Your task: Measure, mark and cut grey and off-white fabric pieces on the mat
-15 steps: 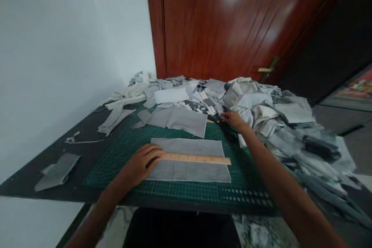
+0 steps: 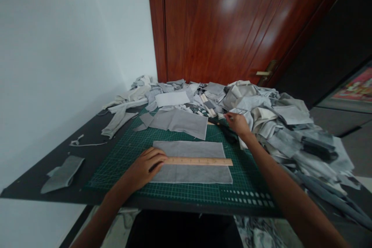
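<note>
Wooden ruler (image 2: 200, 161): pale, straight, with markings too small to read; it lies flat across the middle of the grey cloth (image 2: 188, 173), left end covered by the left hand (image 2: 149, 164), right end jutting just past the cloth's edge.
Grey cloth: plain, roughly rectangular, spread flat with its long side crosswise on the green mat (image 2: 247, 178), left part beneath the hand.

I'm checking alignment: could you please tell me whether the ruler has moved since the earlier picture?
No: against the mat, the ruler shows no visible shift; its right end overhangs the cloth in both pictures.
</note>
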Demonstrator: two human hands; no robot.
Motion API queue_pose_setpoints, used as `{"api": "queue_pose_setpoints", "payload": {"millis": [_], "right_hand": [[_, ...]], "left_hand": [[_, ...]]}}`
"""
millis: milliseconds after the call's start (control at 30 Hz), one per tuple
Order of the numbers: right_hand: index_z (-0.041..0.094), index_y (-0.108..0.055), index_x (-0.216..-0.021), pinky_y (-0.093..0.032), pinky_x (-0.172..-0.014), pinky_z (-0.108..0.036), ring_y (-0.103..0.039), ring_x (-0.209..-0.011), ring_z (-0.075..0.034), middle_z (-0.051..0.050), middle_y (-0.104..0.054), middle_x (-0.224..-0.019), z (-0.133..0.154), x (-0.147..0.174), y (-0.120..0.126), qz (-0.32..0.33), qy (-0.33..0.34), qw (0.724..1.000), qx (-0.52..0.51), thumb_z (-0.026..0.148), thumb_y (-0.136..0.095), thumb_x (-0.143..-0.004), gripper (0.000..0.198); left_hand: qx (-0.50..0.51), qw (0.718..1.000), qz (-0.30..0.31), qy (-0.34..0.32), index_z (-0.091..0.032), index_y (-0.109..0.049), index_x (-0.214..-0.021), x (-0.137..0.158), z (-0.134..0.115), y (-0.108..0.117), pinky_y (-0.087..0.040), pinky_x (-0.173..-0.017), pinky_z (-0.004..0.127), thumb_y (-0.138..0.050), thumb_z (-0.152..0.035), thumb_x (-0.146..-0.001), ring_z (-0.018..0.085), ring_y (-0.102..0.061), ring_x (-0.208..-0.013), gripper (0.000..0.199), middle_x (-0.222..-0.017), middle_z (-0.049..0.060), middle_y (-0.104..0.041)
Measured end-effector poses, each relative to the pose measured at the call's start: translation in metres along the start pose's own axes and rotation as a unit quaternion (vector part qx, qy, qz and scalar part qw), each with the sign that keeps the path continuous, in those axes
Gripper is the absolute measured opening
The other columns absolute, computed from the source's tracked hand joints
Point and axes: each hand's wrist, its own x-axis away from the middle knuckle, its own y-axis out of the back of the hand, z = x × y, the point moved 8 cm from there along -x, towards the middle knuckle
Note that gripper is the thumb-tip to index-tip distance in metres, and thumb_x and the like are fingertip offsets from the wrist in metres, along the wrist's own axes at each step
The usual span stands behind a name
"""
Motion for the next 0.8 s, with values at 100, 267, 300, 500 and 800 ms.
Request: {"api": "queue_pose_setpoints", "payload": {"millis": [100,267,300,500,800], "right_hand": [[0.016,-0.077,-0.11,-0.05,-0.076,-0.027,-0.076,-0.086,-0.023,-0.013,-0.08,-0.105,0.024,0.021,0.025,-0.045,0.021,0.998,-0.047,0.034,-0.05,-0.104,0.033],[0.017,-0.079,-0.103,-0.046,-0.05,-0.025,-0.065,-0.049,-0.016,-0.006,-0.078,-0.078,0.08,0.069,0.026,0.031,0.048,0.953,-0.297,0.042,-0.059,-0.099,0.032],[0.018,-0.079,-0.103,-0.046,-0.051,-0.024,-0.064,-0.05,-0.015,-0.005,-0.078,-0.078,0.094,0.079,0.022,0.054,0.062,0.944,-0.318,0.042,-0.061,-0.099,0.03],[0.018,-0.078,-0.097,-0.045,-0.063,-0.022,-0.064,-0.065,-0.013,-0.002,-0.077,-0.083,0.164,0.125,-0.008,0.162,0.138,0.9,-0.38,0.026,-0.07,-0.094,0.012],[0.018,-0.074,-0.091,-0.041,-0.065,-0.021,-0.06,-0.069,-0.011,-0.001,-0.071,-0.086,0.201,0.145,-0.016,0.189,0.216,0.877,-0.385,0.014,-0.069,-0.091,0.007]], "left_hand": [[0.002,1.0,-0.006,-0.006,-0.025,-0.069,-0.116,0.001,0.0,0.0,-0.047,-0.102,0.033,-0.054,-0.02,-0.103,0.02,-0.062,-0.113,0.021,-0.117,0.003,-0.069],[-0.008,1.0,-0.008,-0.014,-0.024,-0.068,-0.12,0.002,-0.003,-0.001,-0.048,-0.105,0.033,-0.051,-0.02,-0.104,0.019,-0.062,-0.117,0.024,-0.121,0.004,-0.07],[-0.011,1.0,-0.005,-0.018,-0.024,-0.068,-0.122,0.001,-0.005,-0.001,-0.047,-0.107,0.034,-0.05,-0.019,-0.104,0.019,-0.062,-0.118,0.026,-0.122,0.004,-0.07],[-0.005,0.999,0.022,-0.025,-0.022,-0.063,-0.134,0.001,-0.016,-0.005,-0.047,-0.112,0.035,-0.049,-0.019,-0.103,0.02,-0.061,-0.124,0.034,-0.13,0.005,-0.07],[0.034,0.998,0.046,-0.025,-0.027,-0.068,-0.129,0.0,-0.022,-0.004,-0.049,-0.11,0.032,-0.049,-0.007,-0.098,0.018,-0.061,-0.121,0.042,-0.126,0.003,-0.069]]}}
